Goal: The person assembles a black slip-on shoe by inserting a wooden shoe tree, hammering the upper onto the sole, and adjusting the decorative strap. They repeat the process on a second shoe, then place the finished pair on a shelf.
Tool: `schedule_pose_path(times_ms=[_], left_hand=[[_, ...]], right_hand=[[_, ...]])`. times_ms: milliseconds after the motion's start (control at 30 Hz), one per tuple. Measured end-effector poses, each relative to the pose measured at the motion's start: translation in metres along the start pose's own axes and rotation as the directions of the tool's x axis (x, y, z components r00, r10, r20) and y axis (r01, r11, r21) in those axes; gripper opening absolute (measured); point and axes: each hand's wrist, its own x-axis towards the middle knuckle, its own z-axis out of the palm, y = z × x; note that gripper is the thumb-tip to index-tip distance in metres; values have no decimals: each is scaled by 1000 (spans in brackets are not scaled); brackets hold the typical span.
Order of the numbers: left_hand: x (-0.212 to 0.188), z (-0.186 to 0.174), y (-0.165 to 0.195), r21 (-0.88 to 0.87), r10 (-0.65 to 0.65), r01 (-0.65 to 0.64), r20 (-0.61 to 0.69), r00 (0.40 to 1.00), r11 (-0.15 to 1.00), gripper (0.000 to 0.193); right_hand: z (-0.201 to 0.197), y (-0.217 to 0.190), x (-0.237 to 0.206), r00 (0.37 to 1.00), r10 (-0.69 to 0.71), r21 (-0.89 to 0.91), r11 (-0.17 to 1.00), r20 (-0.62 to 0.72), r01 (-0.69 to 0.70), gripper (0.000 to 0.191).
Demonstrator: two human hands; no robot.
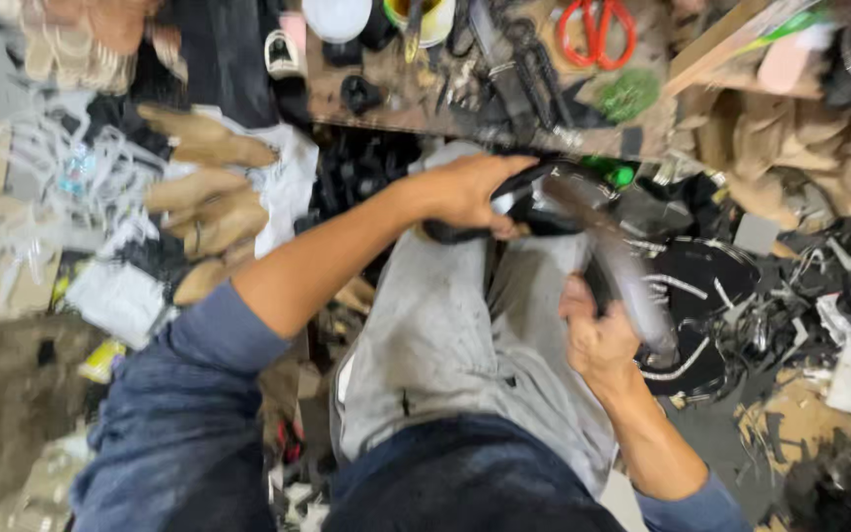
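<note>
Cluttered workbench (386,108) with red scissors (598,28)

Left arm stretches forward across the lap, sleeve pushed up past the elbow, left hand (470,190) curled shut, palm down. Right hand (595,333) sits lower, closer in, fist clenched tight, wrist bent, forearm angling up.

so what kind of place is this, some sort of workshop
Most likely a small shoemaking or shoe-repair workshop. Wooden shoe lasts lie piled at the left, red-handled scissors and tools crowd the workbench, and the left hand and right hand work a dark shoe piece on the lap.
</note>
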Motion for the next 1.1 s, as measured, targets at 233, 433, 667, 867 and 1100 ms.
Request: schedule_pose_path(times_ms=[233, 433, 667, 867, 1100], left_hand=[[0, -2, 4, -94, 29, -25, 43, 999, 995, 87], [-1, -2, 4, -173, 47, -39, 41, 998, 984, 87], [1, -3, -2, -100, 46, -43, 29, 999, 994, 89], [7, 4, -11, -45, 83, -83, -7, 997, 996, 97], [0, 13, -5, -29, 21, -23, -53, 998, 999, 99]], right_hand=[[0, 23, -5, 907, 402, -215, 903, 124, -371, 21], [-2, 22, -8, 974, -222, -282, 932, 47, 226, 22], [-3, 3, 0, 996, 22, -293, 956, 90, 5, 24], [-8, -7, -1, 913, -345, 253, 884, -218, 394, 19], [-10, 30, -17, 968, 249, -115, 962, 11, -246, 31]])
